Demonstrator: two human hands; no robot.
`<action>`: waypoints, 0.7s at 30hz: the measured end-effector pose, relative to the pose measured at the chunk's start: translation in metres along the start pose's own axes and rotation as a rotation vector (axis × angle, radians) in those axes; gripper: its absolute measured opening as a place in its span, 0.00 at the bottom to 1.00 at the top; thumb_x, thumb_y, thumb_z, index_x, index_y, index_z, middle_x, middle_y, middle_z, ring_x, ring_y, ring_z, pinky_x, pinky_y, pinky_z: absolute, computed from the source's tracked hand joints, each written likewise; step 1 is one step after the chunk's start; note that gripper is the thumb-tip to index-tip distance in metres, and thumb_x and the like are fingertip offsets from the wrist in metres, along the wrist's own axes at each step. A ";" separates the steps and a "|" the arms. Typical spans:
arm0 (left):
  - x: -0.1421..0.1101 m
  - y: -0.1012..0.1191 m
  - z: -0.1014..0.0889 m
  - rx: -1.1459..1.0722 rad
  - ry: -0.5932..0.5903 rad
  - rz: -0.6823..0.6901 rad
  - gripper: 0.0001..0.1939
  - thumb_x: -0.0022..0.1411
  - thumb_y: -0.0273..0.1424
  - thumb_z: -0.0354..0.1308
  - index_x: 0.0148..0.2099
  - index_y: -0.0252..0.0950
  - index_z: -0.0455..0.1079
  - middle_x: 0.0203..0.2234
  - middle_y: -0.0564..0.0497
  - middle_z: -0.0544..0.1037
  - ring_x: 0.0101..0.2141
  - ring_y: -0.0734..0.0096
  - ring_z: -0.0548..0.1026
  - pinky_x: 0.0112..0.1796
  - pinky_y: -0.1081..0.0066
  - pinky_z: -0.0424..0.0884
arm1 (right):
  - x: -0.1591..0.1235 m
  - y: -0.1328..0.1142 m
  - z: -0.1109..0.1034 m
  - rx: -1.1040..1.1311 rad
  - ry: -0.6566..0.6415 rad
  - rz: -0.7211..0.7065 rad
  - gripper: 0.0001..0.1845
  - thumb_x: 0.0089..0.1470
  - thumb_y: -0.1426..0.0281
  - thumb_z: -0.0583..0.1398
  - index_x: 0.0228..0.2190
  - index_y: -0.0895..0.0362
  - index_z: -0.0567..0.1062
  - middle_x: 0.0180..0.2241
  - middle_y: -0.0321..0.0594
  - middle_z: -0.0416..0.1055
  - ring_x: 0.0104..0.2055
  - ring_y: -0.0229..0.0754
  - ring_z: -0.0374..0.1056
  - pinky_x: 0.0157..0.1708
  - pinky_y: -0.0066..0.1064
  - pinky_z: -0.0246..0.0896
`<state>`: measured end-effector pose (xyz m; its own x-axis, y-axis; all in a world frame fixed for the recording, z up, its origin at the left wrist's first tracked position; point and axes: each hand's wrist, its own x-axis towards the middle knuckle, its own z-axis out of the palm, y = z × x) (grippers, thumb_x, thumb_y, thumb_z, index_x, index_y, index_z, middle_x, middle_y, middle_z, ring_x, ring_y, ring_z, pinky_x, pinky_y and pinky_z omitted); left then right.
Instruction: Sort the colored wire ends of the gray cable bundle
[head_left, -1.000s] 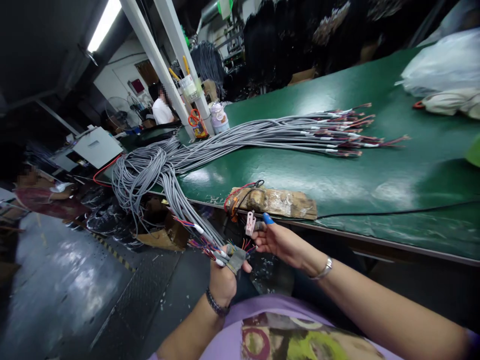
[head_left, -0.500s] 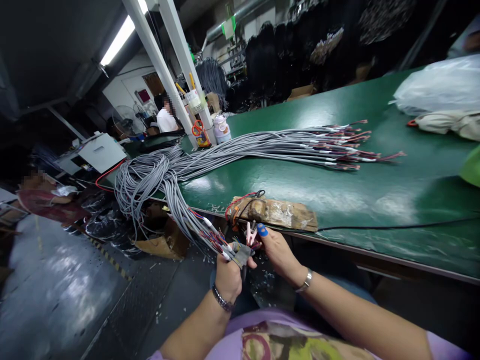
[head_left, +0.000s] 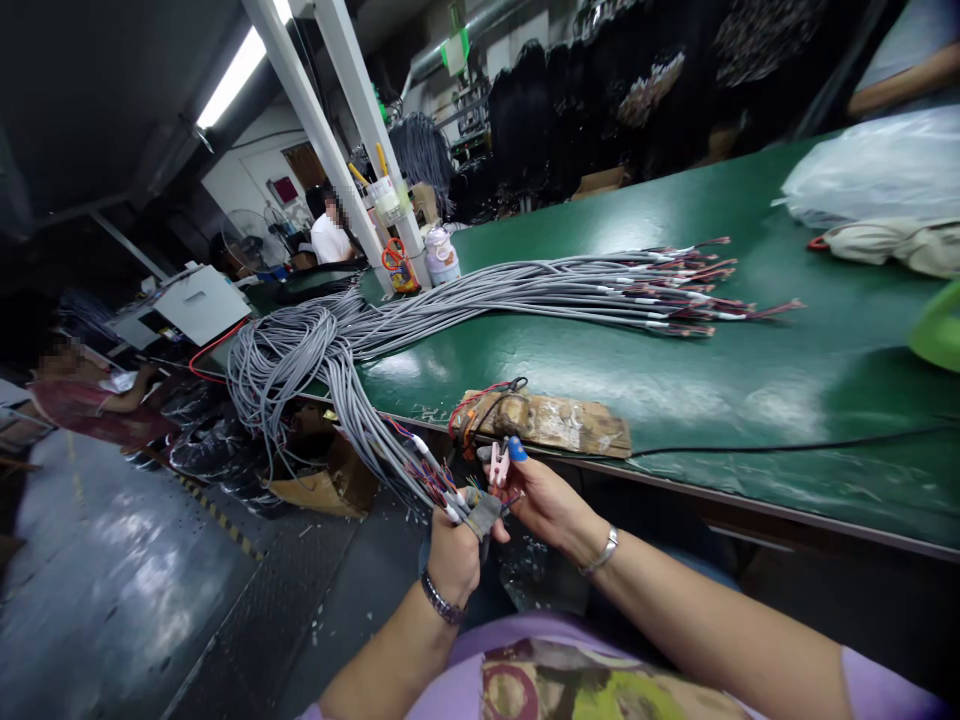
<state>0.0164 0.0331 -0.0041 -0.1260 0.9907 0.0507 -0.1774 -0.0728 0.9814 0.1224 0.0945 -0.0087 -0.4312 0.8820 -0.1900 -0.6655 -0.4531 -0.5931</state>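
Observation:
My left hand point(head_left: 455, 552) is closed around the ends of a bundle of grey cables point(head_left: 352, 395), just in front of the table's edge. Grey wrapping point(head_left: 481, 510) covers some of its fingers. Thin coloured wires point(head_left: 435, 478) fan out from the stripped cable ends at that hand. Close by on the right, my right hand point(head_left: 551, 505) has its fingers curled in, with a blue cover on the thumb tip. Against that thumb is a pale pink clip-like piece point(head_left: 498, 466); what the fingers grip is hidden. A worn wooden block point(head_left: 566, 425) with wires tied on lies just beyond.
More grey cables point(head_left: 517, 285) stretch across the green table point(head_left: 757, 390). A bottle point(head_left: 442, 256) stands by white posts. A clear plastic bag point(head_left: 877, 165) and cloth point(head_left: 892, 245) lie at right. A black cord point(head_left: 750, 450) runs along the tabletop. Other people are in the background.
My right hand has moved slightly up and left, its blue-covered thumb now against the pink piece. My left hand stays closed on the cables. A person's arm has come into view at top right.

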 end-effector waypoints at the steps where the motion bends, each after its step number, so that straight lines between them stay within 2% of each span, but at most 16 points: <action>1: 0.000 0.000 0.000 0.000 -0.007 0.005 0.15 0.53 0.36 0.61 0.19 0.33 0.70 0.12 0.53 0.71 0.18 0.74 0.68 0.27 0.72 0.64 | 0.000 0.000 0.000 0.001 -0.005 0.001 0.22 0.43 0.51 0.64 0.26 0.59 0.75 0.21 0.36 0.68 0.22 0.34 0.59 0.24 0.28 0.55; 8: -0.008 -0.006 -0.009 0.034 -0.006 0.026 0.11 0.54 0.32 0.61 0.22 0.33 0.71 0.13 0.53 0.71 0.19 0.74 0.68 0.28 0.72 0.64 | -0.005 0.000 -0.015 -0.018 -0.082 0.111 0.25 0.47 0.46 0.57 0.28 0.57 0.72 0.23 0.36 0.68 0.24 0.35 0.62 0.27 0.28 0.58; 13: -0.017 -0.006 -0.016 0.073 0.000 0.009 0.14 0.54 0.35 0.60 0.20 0.33 0.69 0.14 0.52 0.72 0.19 0.74 0.68 0.27 0.72 0.64 | -0.009 -0.009 -0.021 -0.089 -0.120 0.197 0.23 0.49 0.48 0.57 0.28 0.58 0.73 0.26 0.39 0.70 0.26 0.35 0.64 0.27 0.27 0.59; 17: -0.016 -0.002 -0.015 0.060 0.024 0.016 0.13 0.53 0.36 0.61 0.22 0.33 0.70 0.14 0.52 0.72 0.19 0.73 0.69 0.28 0.71 0.65 | -0.008 -0.016 -0.012 -0.148 -0.168 0.152 0.20 0.48 0.52 0.61 0.29 0.58 0.74 0.24 0.37 0.68 0.24 0.34 0.62 0.25 0.26 0.58; 21: -0.010 0.003 -0.007 0.041 0.045 0.010 0.13 0.52 0.37 0.61 0.22 0.34 0.70 0.14 0.53 0.72 0.19 0.73 0.69 0.28 0.72 0.66 | -0.008 -0.017 -0.004 -0.208 -0.114 0.096 0.20 0.47 0.52 0.61 0.29 0.59 0.74 0.22 0.35 0.67 0.23 0.33 0.61 0.24 0.26 0.57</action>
<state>0.0099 0.0218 -0.0028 -0.1710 0.9838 0.0532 -0.1356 -0.0770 0.9878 0.1398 0.0955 0.0002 -0.5600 0.8107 -0.1709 -0.4838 -0.4875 -0.7268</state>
